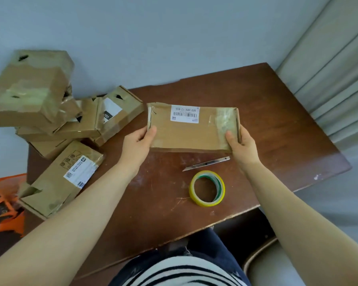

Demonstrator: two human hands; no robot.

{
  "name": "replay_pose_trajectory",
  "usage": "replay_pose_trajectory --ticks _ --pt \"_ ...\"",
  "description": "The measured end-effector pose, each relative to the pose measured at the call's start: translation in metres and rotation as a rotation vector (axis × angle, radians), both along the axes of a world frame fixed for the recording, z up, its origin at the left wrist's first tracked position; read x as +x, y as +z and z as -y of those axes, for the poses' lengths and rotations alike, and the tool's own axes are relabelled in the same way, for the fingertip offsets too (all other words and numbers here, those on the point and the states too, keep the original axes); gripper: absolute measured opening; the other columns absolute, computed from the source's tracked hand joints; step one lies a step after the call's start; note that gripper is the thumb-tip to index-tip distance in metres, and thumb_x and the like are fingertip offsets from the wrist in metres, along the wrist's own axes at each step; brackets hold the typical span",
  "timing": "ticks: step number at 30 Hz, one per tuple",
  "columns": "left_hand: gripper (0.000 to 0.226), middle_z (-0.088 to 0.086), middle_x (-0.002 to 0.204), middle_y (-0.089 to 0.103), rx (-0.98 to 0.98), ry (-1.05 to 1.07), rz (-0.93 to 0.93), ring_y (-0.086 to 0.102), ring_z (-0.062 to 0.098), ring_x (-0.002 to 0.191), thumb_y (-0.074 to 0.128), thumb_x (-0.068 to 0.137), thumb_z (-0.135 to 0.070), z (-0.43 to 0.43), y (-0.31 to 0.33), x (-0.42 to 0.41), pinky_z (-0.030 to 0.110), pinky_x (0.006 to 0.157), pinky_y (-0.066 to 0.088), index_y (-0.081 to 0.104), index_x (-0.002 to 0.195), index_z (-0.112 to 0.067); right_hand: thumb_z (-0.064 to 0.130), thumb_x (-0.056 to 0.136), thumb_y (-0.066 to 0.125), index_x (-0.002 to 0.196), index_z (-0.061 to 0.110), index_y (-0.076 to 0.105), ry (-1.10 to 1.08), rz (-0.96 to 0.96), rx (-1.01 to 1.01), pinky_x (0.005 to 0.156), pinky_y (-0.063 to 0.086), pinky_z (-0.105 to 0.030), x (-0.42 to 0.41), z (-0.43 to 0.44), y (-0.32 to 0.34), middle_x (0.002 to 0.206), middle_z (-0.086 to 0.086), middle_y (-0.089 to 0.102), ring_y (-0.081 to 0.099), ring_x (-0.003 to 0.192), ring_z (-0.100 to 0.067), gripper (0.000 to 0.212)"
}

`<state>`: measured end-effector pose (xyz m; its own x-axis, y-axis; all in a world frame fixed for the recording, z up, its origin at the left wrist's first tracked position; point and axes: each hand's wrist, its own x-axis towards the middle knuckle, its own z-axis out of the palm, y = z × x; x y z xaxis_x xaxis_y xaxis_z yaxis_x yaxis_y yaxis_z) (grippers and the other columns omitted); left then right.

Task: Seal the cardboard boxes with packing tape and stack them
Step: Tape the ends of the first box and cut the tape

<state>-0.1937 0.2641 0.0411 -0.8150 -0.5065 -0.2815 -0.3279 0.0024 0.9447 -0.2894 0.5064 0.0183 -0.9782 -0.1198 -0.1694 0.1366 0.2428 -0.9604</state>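
A flat cardboard box (191, 135) with a white barcode label sits at the middle of the brown table (277, 120). My left hand (140, 141) grips its left end, thumb on top. My right hand (241, 144) grips its right end, where old clear tape shows. A roll of yellow-edged packing tape (207, 188) lies flat on the table in front of the box. A metal utility knife (206, 163) lies between the roll and the box.
Several worn cardboard boxes are piled at the table's left: a big one (29, 87) on top, a labelled one (118, 112) leaning, another (60, 178) at the front left edge. An orange bag (6, 203) lies on the floor left. Curtains (335, 69) hang right.
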Motion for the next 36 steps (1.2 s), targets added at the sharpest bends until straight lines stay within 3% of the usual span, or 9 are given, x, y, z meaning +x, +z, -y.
replay_pose_trajectory --ticks 2,4,7,11,17,21,24,28,36 --pt "0.034 -0.013 0.115 0.065 0.012 0.011 0.04 0.059 0.004 0.105 0.054 0.097 -0.026 -0.018 0.001 -0.019 0.024 0.093 0.046 0.058 0.13 -0.023 0.022 0.097 0.053 0.134 0.015 0.049 0.008 0.027 0.02 0.08 0.051 -0.021 -0.021 -0.01 -0.001 0.117 0.001 0.062 0.061 0.104 -0.014 0.038" --pt "0.039 -0.009 0.123 0.061 0.036 0.055 0.059 0.057 0.009 0.111 0.052 0.098 -0.022 -0.037 -0.001 -0.038 0.025 0.091 0.049 0.051 0.137 -0.024 0.025 0.095 0.056 0.134 0.019 0.049 0.022 0.134 -0.036 0.081 0.053 -0.027 -0.046 -0.025 -0.002 0.119 0.001 0.063 0.062 0.104 -0.015 0.04" --pt "0.041 -0.007 0.117 0.06 0.134 0.157 0.096 0.061 0.006 0.098 0.05 0.099 -0.021 -0.065 0.002 -0.066 0.02 0.079 0.052 0.048 0.14 -0.023 0.018 0.081 0.068 0.136 0.02 0.047 0.058 0.285 -0.147 0.095 0.051 -0.04 -0.079 -0.049 0.0 0.123 -0.001 0.062 0.06 0.113 -0.021 0.059" --pt "0.039 -0.004 0.124 0.059 0.134 0.201 0.097 0.058 0.006 0.102 0.045 0.101 -0.021 -0.094 0.001 -0.091 0.025 0.091 0.048 0.047 0.14 -0.02 0.007 0.091 0.059 0.127 0.021 0.052 0.154 0.255 -0.194 0.096 0.051 -0.039 -0.111 -0.071 0.011 0.12 0.001 0.063 0.059 0.114 -0.019 0.039" --pt "0.04 0.0 0.136 0.054 0.039 0.169 0.132 0.05 0.018 0.123 0.04 0.103 -0.023 -0.119 0.004 -0.103 0.041 0.11 0.038 0.043 0.143 -0.019 0.02 0.093 0.058 0.141 0.027 0.042 0.139 0.233 -0.181 0.099 0.048 -0.033 -0.124 -0.089 0.018 0.128 0.005 0.058 0.056 0.117 -0.013 0.051" --pt "0.041 -0.002 0.136 0.05 0.024 0.167 0.099 0.047 0.017 0.123 0.044 0.098 -0.018 -0.125 0.009 -0.11 0.035 0.109 0.037 0.049 0.136 -0.029 0.007 0.091 0.057 0.137 0.032 0.045 0.121 0.195 -0.195 0.081 0.049 -0.019 -0.113 -0.102 0.028 0.121 0.01 0.062 0.059 0.108 -0.007 0.054" --pt "0.042 -0.005 0.131 0.053 -0.008 0.154 0.052 0.049 0.013 0.117 0.046 0.097 -0.009 -0.138 0.012 -0.102 0.026 0.099 0.039 0.051 0.136 -0.023 0.007 0.087 0.063 0.137 0.026 0.048 0.014 0.148 -0.17 0.092 0.05 -0.026 -0.096 -0.115 0.026 0.121 0.008 0.064 0.06 0.11 -0.01 0.056" --pt "0.05 0.002 0.143 0.047 -0.038 0.218 0.064 0.045 0.017 0.129 0.057 0.094 -0.011 -0.155 0.011 -0.088 0.032 0.108 0.035 0.042 0.143 -0.013 0.018 0.085 0.069 0.133 0.016 0.051 -0.132 0.128 -0.065 0.097 0.049 -0.035 -0.085 -0.128 0.023 0.119 0.0 0.063 0.06 0.108 -0.017 0.051" --pt "0.039 0.001 0.128 0.06 -0.053 0.251 0.06 0.054 0.015 0.117 0.058 0.093 -0.008 -0.178 0.006 -0.136 0.027 0.101 0.041 0.056 0.132 -0.01 0.018 0.094 0.057 0.13 0.019 0.058 -0.205 0.093 -0.015 0.088 0.042 -0.023 -0.138 -0.146 0.019 0.105 0.011 0.062 0.057 0.105 -0.01 0.035"
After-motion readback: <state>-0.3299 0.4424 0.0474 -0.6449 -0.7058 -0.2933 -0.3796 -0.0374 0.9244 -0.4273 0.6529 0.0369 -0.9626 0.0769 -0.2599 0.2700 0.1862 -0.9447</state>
